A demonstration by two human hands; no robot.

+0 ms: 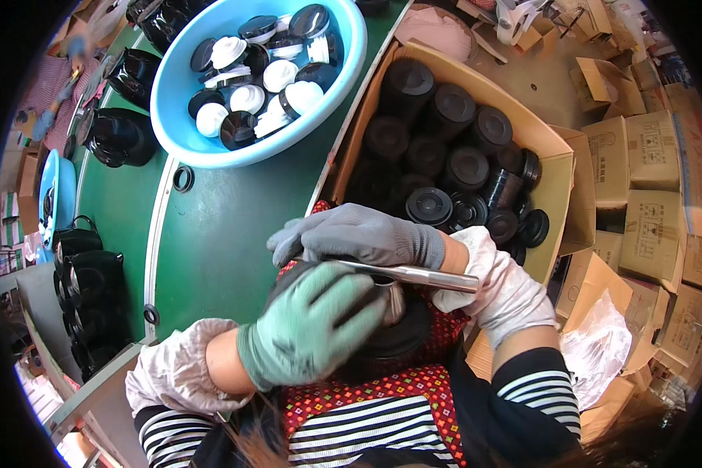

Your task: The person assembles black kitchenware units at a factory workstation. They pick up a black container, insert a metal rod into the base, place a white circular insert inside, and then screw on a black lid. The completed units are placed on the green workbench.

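Note:
My left hand [312, 324], in a pale green glove, is over my lap with its fingers bent inward and slightly blurred. Whatever lies under those fingers is hidden. Just beyond it is my right hand [370, 236], grey-gloved, its fingers curled down over a dark thing that I cannot make out. A shiny metal rod [437, 278] runs below the right palm, one end by the left fingers, the other by the right cuff. Beneath both hands a round black part [402, 335] rests on my lap, mostly covered. A small beige piece [395, 303] shows above it.
On the green table [218, 226] stands a blue basin [164, 117] of black and white lids. A black ring [183, 179] lies beside it. To the right, an open cardboard box [550, 148] holds black round parts. Black pots [121, 139] line the left; stacked cartons [651, 234] fill the right.

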